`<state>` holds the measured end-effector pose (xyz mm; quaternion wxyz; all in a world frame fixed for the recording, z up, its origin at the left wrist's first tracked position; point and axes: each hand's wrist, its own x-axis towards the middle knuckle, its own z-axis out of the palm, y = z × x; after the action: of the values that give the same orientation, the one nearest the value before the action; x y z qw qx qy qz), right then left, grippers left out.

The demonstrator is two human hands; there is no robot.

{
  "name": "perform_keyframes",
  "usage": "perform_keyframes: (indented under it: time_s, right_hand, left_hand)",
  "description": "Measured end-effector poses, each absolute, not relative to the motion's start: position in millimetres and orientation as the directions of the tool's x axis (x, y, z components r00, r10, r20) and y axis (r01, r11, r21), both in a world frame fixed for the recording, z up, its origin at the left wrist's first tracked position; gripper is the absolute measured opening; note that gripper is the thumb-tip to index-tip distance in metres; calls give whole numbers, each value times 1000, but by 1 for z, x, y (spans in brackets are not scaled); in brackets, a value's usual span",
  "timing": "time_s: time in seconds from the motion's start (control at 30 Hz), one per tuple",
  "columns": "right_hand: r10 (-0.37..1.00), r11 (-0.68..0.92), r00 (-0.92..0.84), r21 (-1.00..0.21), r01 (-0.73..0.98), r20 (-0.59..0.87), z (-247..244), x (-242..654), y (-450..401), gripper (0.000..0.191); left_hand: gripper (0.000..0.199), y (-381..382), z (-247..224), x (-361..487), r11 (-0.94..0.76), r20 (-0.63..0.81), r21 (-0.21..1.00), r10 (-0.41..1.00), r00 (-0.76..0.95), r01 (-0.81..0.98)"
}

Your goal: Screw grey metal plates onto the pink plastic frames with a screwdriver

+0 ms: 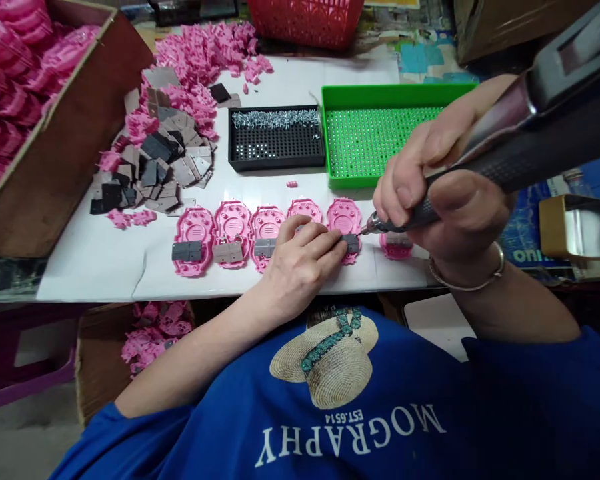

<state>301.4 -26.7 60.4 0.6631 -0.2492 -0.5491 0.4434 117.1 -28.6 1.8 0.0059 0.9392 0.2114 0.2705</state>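
Right hand (445,180) closed round a powered screwdriver (510,147), tip at a grey plate (350,244) on a pink shell (344,213), just right of frame centre. Left hand (307,267) lay palm down, fingertips at that plate; could not tell whether it gripped anything. It partly hid neighbouring shells on the counter (105,260). Right hand blocked part of the green tray (350,181). Black screw tray (277,163), upper centre; loose plates (155,173), left; carton (80,113), upper left; red basket (305,23), top.
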Motion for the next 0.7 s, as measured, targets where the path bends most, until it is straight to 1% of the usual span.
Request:
perform_keyframes:
  time_s: [0.03, 0.1, 0.17, 0.37, 0.47, 0.57, 0.63, 0.7]
  right_hand:
    - [863, 479, 1, -816, -323, 506, 60, 301, -27, 17]
    - [867, 475, 19, -815, -331, 498, 61, 301, -26, 20]
    - [883, 462, 63, -833, -305, 466, 65, 301, -27, 25]
    - [888, 458, 171, -857, -234, 428, 79, 309, -33, 27]
    - [912, 405, 173, -884, -234, 372, 72, 313, -39, 28]
    - [927, 367, 154, -908, -202, 341, 62, 319, -44, 26]
    - [918, 381, 186, -908, -172, 350, 57, 326, -44, 22]
    - [892, 424, 229, -896, -131, 389, 55, 335, -41, 20]
  left_hand:
    - [14, -28, 1, 117, -909, 511, 121, 401, 760, 398]
    - [12, -28, 1, 118, -906, 525, 110, 401, 750, 408]
    - [11, -28, 1, 118, -903, 535, 100, 402, 743, 417]
    - [14, -32, 5, 120, -889, 520, 48, 411, 749, 455]
    - [13, -34, 6, 123, -884, 519, 15, 406, 752, 467]
    - [14, -35, 6, 127, -883, 532, -7, 394, 750, 469]
    - [16, -36, 6, 131, -885, 538, -17, 385, 750, 466]
    - [17, -36, 7, 136, -888, 528, -21, 381, 759, 459]
